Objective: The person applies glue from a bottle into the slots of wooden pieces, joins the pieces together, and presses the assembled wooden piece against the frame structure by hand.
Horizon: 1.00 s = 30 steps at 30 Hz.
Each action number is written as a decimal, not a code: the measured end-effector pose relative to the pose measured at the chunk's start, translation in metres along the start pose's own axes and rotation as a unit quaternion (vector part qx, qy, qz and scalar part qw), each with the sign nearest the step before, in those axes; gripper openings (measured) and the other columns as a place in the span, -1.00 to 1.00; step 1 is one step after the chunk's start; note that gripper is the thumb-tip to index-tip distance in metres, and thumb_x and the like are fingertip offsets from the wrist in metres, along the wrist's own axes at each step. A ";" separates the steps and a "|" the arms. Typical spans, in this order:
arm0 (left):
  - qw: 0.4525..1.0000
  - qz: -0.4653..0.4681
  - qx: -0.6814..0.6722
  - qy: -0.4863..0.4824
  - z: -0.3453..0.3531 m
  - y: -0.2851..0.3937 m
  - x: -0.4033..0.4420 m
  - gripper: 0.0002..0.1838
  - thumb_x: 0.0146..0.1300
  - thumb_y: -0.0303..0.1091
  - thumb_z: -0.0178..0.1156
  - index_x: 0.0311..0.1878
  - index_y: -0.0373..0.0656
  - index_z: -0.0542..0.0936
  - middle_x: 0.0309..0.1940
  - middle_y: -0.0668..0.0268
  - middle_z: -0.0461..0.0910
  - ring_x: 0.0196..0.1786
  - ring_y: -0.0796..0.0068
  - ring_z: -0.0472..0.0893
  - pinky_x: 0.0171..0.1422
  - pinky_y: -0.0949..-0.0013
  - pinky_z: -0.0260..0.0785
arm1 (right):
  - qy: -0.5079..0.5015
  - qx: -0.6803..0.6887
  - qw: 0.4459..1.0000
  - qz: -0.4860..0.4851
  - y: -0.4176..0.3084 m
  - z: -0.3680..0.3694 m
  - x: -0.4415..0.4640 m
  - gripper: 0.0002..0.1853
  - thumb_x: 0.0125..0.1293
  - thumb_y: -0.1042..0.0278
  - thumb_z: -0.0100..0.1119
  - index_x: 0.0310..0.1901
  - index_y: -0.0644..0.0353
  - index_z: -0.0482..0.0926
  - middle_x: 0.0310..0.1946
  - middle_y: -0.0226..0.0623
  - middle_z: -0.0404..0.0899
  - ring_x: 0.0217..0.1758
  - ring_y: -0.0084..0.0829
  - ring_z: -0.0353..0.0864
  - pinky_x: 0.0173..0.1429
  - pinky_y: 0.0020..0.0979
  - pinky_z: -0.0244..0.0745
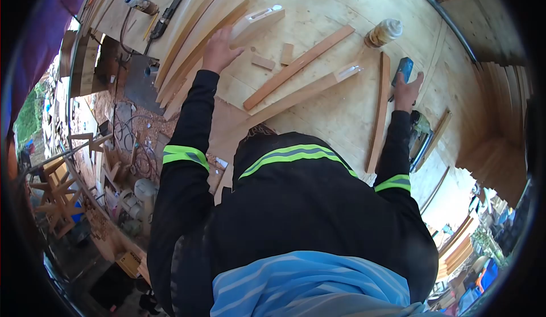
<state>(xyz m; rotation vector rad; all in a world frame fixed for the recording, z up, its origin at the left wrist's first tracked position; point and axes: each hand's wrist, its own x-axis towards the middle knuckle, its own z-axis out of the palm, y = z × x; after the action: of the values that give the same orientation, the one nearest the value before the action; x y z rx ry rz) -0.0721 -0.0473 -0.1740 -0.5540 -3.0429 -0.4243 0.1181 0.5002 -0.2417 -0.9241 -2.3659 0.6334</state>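
Observation:
My left hand (220,51) has its fingers spread at the end of a pale wooden piece (257,23) with a slot and white glue on its end. At the right, my right hand (407,90) is beside a blue block-shaped object (402,71), its thumb and fingers apart. Between the hands lie a reddish wooden strip (298,66), a long piece (307,94) with white glue on its tip, and two small wooden blocks (286,54). A curved wooden strip (379,112) lies left of my right forearm.
A glue bottle (384,33) stands on the plywood table (324,7). Below my right hand is a green nail gun (421,132). Long curved boards (196,27), a clamp (168,15) and another bottle (140,3) are at upper left. Stacked boards (500,123) stand at right.

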 end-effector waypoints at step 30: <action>0.995 -0.023 -0.100 0.004 -0.003 -0.070 -0.086 -0.65 0.17 -0.14 0.43 -0.14 -0.07 0.52 -0.34 0.19 0.69 -0.22 0.05 0.74 -0.10 0.02 0.59 | -0.326 0.045 0.733 -0.595 -0.395 0.128 -0.132 -0.85 0.30 0.52 0.24 -0.11 0.14 0.68 -0.16 -0.30 0.61 -0.05 -0.19 0.60 0.01 -0.23 0.60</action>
<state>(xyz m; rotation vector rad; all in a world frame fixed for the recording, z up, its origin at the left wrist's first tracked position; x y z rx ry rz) -0.0157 -0.1407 -0.1948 -0.4862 -3.0298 -0.7373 -0.0641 0.1165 -0.1464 1.0816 -2.7754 0.5092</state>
